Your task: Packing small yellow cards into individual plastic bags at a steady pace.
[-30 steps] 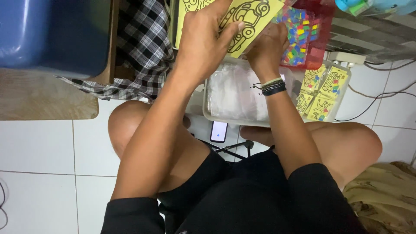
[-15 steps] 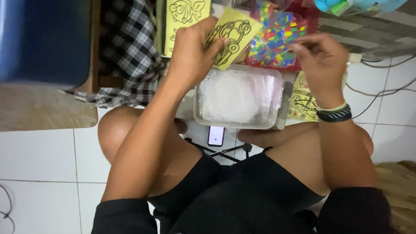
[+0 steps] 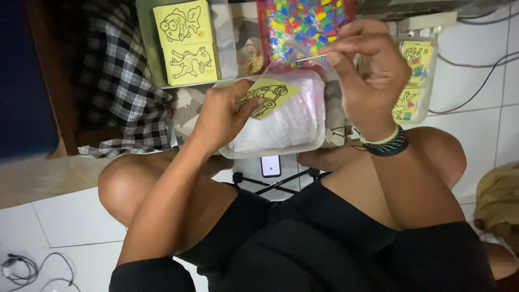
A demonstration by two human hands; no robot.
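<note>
Head cam: left hand (image 3: 219,116) grips a yellow card w/ a black car drawing (image 3: 267,96), held over a clear tub of white plastic bags (image 3: 281,121) resting by the knees. Right hand (image 3: 367,75) is up, fingers pinched on a thin clear bag edge (image 3: 303,57), prob. a small sleeve, hard to tell, in front of a bag of colourful beads (image 3: 300,21). Two more yellow cards (image 3: 186,40) lie in a tray to the left.

White tile floor (image 3: 70,216); checked cloth (image 3: 121,81) left; cable (image 3: 476,92) right; dim light.
</note>
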